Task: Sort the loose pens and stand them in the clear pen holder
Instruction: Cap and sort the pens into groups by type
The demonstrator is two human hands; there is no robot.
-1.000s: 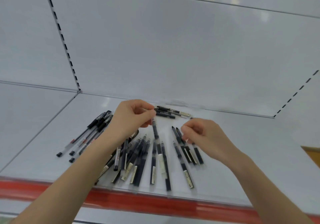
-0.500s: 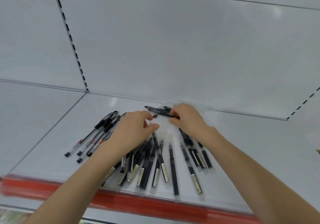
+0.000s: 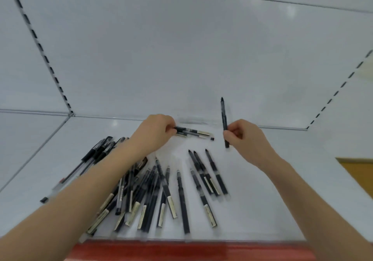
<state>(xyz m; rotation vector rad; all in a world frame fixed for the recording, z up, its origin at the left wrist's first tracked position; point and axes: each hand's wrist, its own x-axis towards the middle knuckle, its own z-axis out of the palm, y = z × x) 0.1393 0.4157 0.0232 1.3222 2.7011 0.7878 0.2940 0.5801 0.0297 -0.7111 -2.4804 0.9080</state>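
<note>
Pens first: a mess of slim black plastic pens (image 3: 165, 190) with pale labels lies fanned out on the white metal shelf (image 3: 272, 210), just behind the red front strip (image 3: 181, 250). A second bunch, clear-barrelled pens with black caps (image 3: 96, 151), sits further back from that strip, towards its left end.

Up in the air, well back from the strip, the right hand (image 3: 248, 141) has its grip pinched tight on the lower part of one black pen (image 3: 223, 117), held upright. The left hand (image 3: 153, 133) is curled, with its grip clamped on the end of a couple of black pens lying crosswise (image 3: 193, 133), the ones farthest from the strip.

Honestly I can't pick out the clear pen holder. There's only a faint smear by the back wall, so I won't call it.

Looks like the picking-and-sorting stage to me, with nearly everything loose.

My two cents:
- Stick to one kind at a time.
- Turn them all the same way up.
- Hold low on the barrel so each one drops in straight.
- Lift that crosswise pair clean off rather than dragging it, or they'll probably roll into the fan.
- A clear holder is likely light, so steady it with the free hand.
</note>
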